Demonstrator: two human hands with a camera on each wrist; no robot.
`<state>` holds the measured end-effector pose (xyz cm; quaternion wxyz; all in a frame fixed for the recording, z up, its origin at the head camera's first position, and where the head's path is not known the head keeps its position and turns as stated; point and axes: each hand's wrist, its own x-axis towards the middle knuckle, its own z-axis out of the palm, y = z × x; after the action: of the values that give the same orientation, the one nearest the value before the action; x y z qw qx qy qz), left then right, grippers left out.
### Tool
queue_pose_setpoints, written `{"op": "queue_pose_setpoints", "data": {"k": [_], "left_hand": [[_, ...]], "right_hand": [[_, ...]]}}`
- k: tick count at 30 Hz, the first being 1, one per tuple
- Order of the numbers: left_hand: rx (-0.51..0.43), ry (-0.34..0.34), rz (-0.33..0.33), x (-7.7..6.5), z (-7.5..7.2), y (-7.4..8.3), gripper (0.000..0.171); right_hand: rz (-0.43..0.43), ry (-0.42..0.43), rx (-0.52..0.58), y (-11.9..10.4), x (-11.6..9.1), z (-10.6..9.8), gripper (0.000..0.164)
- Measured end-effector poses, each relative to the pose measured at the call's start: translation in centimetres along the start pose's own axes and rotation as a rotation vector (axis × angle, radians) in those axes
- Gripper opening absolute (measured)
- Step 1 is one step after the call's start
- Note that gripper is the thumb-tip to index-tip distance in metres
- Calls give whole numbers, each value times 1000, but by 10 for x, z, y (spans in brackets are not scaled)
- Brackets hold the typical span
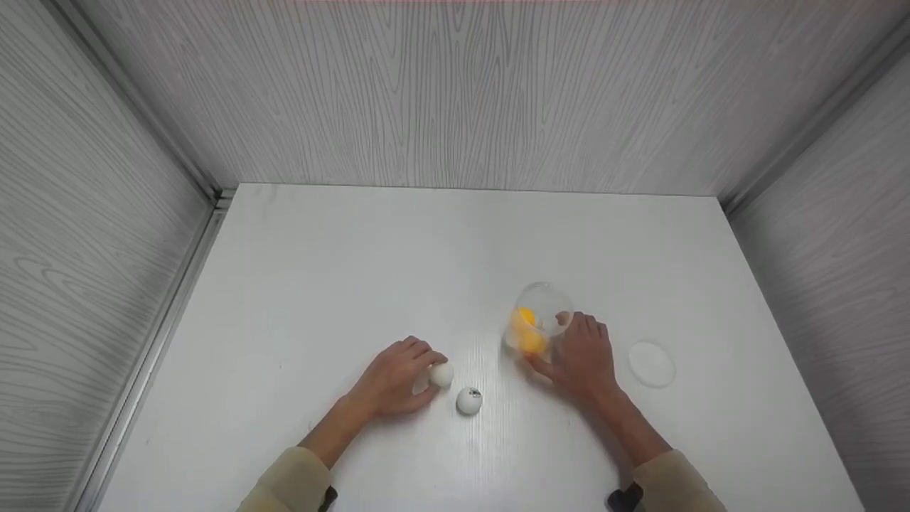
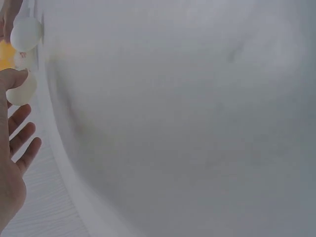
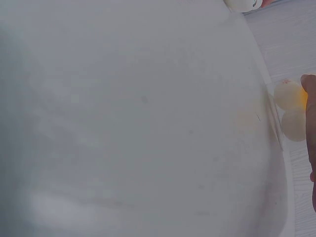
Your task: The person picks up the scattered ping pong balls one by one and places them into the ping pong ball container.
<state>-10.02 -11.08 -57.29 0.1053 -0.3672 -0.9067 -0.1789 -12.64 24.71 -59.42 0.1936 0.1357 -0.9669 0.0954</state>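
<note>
My left hand (image 1: 394, 378) pinches a white ping-pong ball (image 1: 441, 375) between thumb and fingers, low over the white table; the same ball (image 2: 23, 91) shows in the left wrist view. Just right of it lies another white ping-pong ball (image 1: 469, 401) with a dark printed mark. My right hand (image 1: 584, 355) grips a clear round plastic container (image 1: 546, 293) from its right side, thumb at the near side. Inside are orange ping-pong balls (image 1: 532, 343), and the right wrist view shows white balls (image 3: 295, 124) in it too. The container's mouth faces up.
A clear round lid (image 1: 651, 364) lies flat on the table to the right of my right hand. Grey wood-grain panels (image 1: 455, 92) wall the white table (image 1: 355, 256) at the back and both sides.
</note>
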Motion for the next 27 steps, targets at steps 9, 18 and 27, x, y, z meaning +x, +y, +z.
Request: {"op": "queue_pose_setpoints", "data": {"k": [9,18,27], "left_hand": [[-9,55,-9,4,-4,0,35],[-23,90,-12,13,-7,2,35],[-33,91,15,25,-8,7,35]], "right_hand": [[2,-4,33,0,0,-1,91],[-11,3,22,0,0,-1,91],[2,1,34,0,0,-1,91]]}}
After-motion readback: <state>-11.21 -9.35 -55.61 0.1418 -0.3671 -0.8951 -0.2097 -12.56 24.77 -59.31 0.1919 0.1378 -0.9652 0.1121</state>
